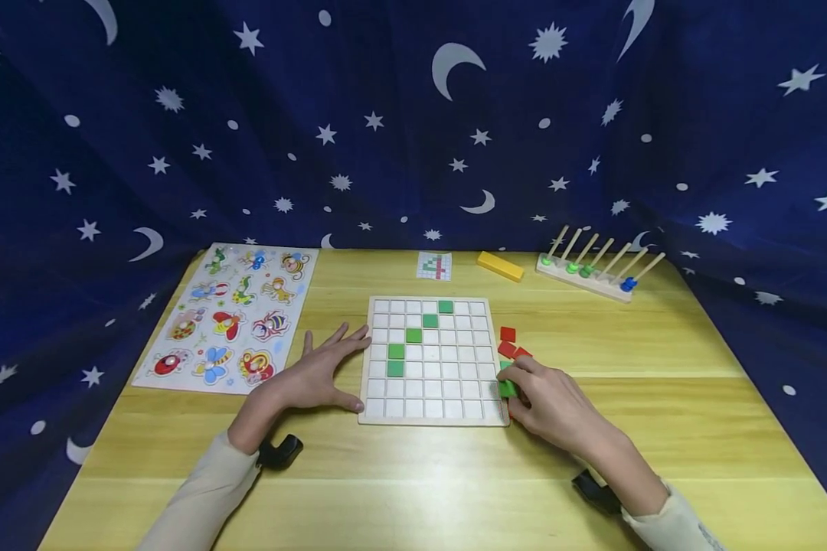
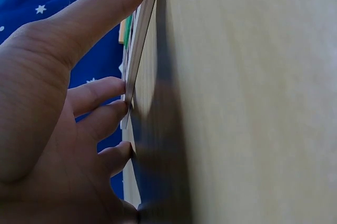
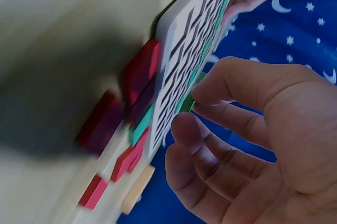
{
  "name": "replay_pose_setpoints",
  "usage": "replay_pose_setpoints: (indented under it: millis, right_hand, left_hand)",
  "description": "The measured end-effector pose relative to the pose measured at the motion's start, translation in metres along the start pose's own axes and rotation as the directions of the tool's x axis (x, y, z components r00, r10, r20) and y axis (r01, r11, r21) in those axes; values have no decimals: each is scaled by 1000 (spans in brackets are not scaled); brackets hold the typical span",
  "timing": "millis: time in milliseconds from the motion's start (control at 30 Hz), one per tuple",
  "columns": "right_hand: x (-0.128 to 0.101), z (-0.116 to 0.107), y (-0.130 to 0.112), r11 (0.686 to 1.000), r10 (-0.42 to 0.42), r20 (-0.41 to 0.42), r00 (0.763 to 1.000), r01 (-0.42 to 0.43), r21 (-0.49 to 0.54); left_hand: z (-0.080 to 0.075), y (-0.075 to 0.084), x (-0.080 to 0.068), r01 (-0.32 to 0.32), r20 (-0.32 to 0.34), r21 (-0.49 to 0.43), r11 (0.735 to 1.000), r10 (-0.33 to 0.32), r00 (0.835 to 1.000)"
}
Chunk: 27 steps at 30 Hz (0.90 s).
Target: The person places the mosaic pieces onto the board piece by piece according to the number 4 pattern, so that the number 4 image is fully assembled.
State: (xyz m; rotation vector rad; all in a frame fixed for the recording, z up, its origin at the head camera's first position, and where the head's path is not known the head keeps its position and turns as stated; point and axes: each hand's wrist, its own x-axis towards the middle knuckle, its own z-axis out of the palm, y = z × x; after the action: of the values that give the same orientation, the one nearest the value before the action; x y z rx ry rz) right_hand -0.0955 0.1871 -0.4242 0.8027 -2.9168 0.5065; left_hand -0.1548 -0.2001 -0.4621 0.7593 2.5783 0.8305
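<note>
Our left hand point(image 1: 320, 373) lay flat with fingers spread, steadying the left edge of the grid board point(image 1: 432, 417) at the table's point(image 1: 661, 428) centre. Our right hand point(image 1: 547, 398) pinched a green tile point(image 1: 507, 388) at the board's near right corner, red tiles point(image 1: 508, 342) just beyond.

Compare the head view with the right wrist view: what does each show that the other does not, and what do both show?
Only the head view shows the insect puzzle, the yellow block, the peg rack, the small pattern card and the left hand flat on the table beside the grid board.

Only the right wrist view shows, close up, the fingertips pinching the green tile.

Both show the board, red tiles beside it, and the right hand.
</note>
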Motion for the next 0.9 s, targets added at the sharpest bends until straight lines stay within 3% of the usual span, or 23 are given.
replay_pose_setpoints:
  millis: [233, 900]
  right_hand:
    - [16, 7, -12, 1000, -26, 31, 999, 25, 12]
    - [60, 34, -40, 981, -179, -12, 984, 180, 78]
  left_hand:
    - [-1, 1, 0, -9, 6, -13, 1000, 10, 1000]
    - [-3, 0, -1, -5, 8, 2, 1000, 5, 1000]
